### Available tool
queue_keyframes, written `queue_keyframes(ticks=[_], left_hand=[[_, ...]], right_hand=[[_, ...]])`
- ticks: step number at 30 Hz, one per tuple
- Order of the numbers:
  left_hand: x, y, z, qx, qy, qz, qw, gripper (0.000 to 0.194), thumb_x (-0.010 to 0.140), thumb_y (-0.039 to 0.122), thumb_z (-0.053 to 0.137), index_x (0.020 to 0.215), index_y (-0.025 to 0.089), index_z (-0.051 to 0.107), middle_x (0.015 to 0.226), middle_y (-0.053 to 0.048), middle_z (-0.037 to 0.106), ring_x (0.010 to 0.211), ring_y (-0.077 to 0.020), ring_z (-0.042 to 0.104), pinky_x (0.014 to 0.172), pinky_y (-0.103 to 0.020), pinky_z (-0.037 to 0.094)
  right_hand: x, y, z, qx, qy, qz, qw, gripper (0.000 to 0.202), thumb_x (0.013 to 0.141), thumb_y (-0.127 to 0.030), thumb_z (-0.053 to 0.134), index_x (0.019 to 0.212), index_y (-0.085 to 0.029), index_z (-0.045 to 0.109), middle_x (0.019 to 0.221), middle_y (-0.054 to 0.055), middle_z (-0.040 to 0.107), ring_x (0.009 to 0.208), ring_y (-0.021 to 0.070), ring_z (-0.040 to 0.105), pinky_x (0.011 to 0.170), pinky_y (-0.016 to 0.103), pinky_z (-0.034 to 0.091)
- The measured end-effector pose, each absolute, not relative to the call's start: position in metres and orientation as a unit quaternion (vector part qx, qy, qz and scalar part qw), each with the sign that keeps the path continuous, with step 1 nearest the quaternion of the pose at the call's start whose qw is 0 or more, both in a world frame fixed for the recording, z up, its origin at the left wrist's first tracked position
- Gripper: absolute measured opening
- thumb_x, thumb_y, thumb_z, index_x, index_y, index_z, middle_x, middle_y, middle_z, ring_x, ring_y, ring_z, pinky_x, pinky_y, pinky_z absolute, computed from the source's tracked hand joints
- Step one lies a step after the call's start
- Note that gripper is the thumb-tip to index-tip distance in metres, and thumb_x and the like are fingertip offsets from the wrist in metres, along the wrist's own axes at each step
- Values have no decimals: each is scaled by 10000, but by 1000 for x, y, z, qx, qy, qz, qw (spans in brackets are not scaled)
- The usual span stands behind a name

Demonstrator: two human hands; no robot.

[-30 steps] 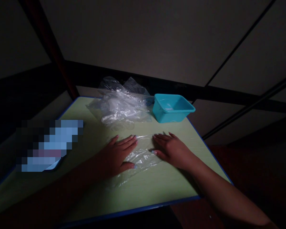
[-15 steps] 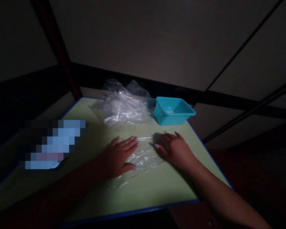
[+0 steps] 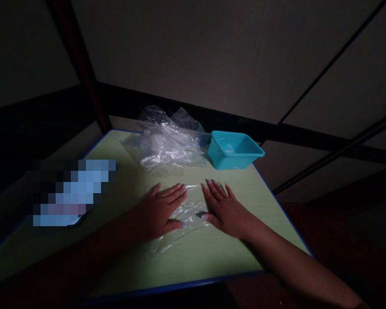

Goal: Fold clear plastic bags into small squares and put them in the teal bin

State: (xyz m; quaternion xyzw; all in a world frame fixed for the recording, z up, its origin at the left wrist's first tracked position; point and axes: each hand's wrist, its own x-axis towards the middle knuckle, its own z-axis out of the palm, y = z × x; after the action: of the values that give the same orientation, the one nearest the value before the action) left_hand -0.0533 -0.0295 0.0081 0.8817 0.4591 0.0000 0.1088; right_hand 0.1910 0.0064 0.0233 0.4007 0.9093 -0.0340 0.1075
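A clear plastic bag point(image 3: 193, 206) lies spread on the pale green table point(image 3: 193, 262), wrinkled and shiny. Flat on its left part rests my left hand point(image 3: 159, 212), fingers stretched out and thumb apart. My right hand point(image 3: 228, 210) lies palm down over the bag's right side, its fingers spread and pointing away from me. Neither hand grips anything. Both palms hide parts of the bag. Beyond the hands sits a crumpled heap of clear plastic bags point(image 3: 167, 146).
A turquoise plastic basin point(image 3: 233, 161) stands at the far right of the table, beside the heap. To the left lies a pixelated, bluish object point(image 3: 80, 193) that I cannot make out. The table has a blue edge point(image 3: 286, 214), and a wall rises behind it.
My right hand has flattened and its fingers have stretched out onto the bag; before, they were more curled. My left hand has stayed in place.
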Motion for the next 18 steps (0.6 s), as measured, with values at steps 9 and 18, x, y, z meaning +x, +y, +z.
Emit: queue_keyframes(ticks=[9, 18], left_hand=[[-53, -30, 8, 882, 461, -3, 97, 668, 935, 536, 430, 1497, 203, 290, 1568, -133, 196, 1455, -274, 208, 1138, -537, 191], [-54, -27, 9, 858, 509, 11, 68, 619, 951, 446, 432, 1488, 166, 304, 1569, -118, 215, 1456, -271, 209, 1134, -551, 213]], right_hand=[[194, 12, 26, 445, 890, -18, 102, 786, 953, -543, 372, 1512, -20, 196, 1533, 272, 166, 1441, 352, 115, 1141, 582, 131], [196, 14, 22, 463, 879, 20, 109, 753, 950, -526, 401, 1519, -69, 213, 1538, 252, 148, 1442, 348, 87, 1130, 608, 109]])
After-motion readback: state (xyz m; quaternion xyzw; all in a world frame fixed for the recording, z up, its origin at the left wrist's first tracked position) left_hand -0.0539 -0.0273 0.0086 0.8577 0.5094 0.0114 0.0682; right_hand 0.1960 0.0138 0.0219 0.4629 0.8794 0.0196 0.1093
